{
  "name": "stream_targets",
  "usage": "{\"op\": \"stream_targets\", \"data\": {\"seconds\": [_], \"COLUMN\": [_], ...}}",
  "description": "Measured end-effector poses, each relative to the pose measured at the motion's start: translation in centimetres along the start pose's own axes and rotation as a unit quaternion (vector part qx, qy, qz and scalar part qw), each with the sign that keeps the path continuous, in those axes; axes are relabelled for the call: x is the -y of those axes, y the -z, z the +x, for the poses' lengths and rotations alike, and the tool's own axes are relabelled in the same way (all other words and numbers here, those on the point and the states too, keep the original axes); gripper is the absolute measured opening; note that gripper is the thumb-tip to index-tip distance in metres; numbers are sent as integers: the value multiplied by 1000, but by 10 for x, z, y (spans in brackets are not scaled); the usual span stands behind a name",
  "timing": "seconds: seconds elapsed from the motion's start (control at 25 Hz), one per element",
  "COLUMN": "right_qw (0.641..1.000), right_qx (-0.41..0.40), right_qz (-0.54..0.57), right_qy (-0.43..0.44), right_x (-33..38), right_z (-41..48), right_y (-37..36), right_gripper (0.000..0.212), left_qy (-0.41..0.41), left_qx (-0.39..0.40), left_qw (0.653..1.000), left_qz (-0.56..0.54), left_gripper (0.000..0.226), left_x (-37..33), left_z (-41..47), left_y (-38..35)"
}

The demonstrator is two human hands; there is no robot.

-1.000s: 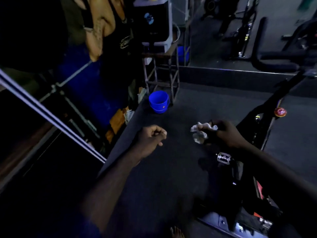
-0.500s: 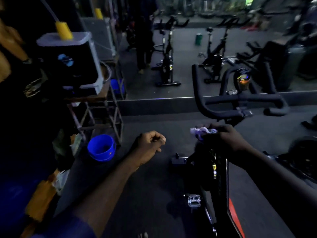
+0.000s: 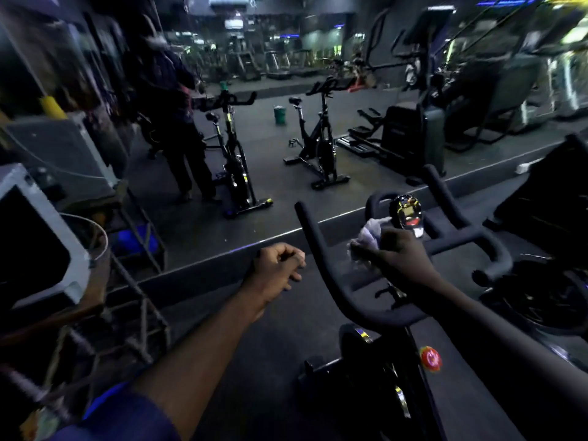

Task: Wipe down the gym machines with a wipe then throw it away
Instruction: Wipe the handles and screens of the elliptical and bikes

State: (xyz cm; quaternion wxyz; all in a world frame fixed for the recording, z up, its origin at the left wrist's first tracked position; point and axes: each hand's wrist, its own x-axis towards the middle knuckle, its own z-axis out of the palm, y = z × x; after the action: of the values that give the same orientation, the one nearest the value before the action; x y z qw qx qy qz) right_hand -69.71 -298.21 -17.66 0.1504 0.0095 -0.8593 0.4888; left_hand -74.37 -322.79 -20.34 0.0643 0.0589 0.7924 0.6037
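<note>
A black exercise bike stands right in front of me, its curved handlebar (image 3: 331, 281) sweeping from left to right with a small shiny console (image 3: 406, 214) at the middle. My right hand (image 3: 401, 259) grips a crumpled white wipe (image 3: 369, 235) and holds it against the handlebar's centre, just left of the console. My left hand (image 3: 280, 265) hovers to the left of the handlebar with its fingers curled into a loose fist, holding nothing. A red knob (image 3: 430, 358) shows on the bike frame below.
A large mirror ahead reflects two exercise bikes (image 3: 315, 141), a person (image 3: 178, 122) and a green bin (image 3: 279, 114). A metal stand (image 3: 136, 281) with a boxy black and white appliance (image 3: 35, 243) is at my left. Another machine's wheel (image 3: 541, 291) sits at right.
My view has lifted from the floor and the blue bucket up to the handlebar and mirror. My right hand has carried the wipe onto the handlebar's centre; my left fist stays alongside.
</note>
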Motion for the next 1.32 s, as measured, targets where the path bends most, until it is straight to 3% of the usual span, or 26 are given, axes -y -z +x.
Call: {"op": "stream_targets", "data": {"seconds": [0.12,0.24,0.36,0.52,0.64,0.76,0.84,0.88,0.96,1.04,1.12,1.2,1.32], "right_qw": [987,974,973,935,938,944,933,933,948,960,946,957,989], "right_qx": [-85,-113,-43,169,161,129,175,192,228,193,73,-32,-113], "right_qz": [-105,-108,-125,-171,-177,-249,-315,-297,-135,93,267,257,75], "right_qy": [85,163,190,259,251,176,18,-69,-173,-182,-169,-130,-59], "right_x": [-4,-9,-4,-14,-22,-18,-5,0,-1,-6,-19,-35,-38], "right_z": [74,146,203,206,187,194,220,230,238,226,202,183,153], "right_y": [-24,-57,-83,-106,-116,-140,-150,-151,-143,-137,-140,-143,-134], "right_gripper": [29,6,18,19,33,33,31,30,25,28,33,24,22], "left_qy": [56,108,131,139,151,170,177,180,182,181,177,172,159], "left_qx": [-37,-72,-63,-56,-28,1,14,22,40,51,52,44,47], "left_qw": [997,985,976,972,973,972,969,969,969,968,968,969,970], "left_qz": [-44,-117,-163,-183,-173,-164,-169,-167,-162,-164,-170,-172,-176], "left_gripper": [11,11,10,13,12,17,23,25,27,27,26,26,26], "left_x": [12,23,24,26,29,34,33,33,34,36,37,37,33], "left_z": [53,92,119,159,183,197,203,204,207,208,209,211,217], "left_y": [-8,-7,3,21,44,51,45,44,40,40,40,38,27]}}
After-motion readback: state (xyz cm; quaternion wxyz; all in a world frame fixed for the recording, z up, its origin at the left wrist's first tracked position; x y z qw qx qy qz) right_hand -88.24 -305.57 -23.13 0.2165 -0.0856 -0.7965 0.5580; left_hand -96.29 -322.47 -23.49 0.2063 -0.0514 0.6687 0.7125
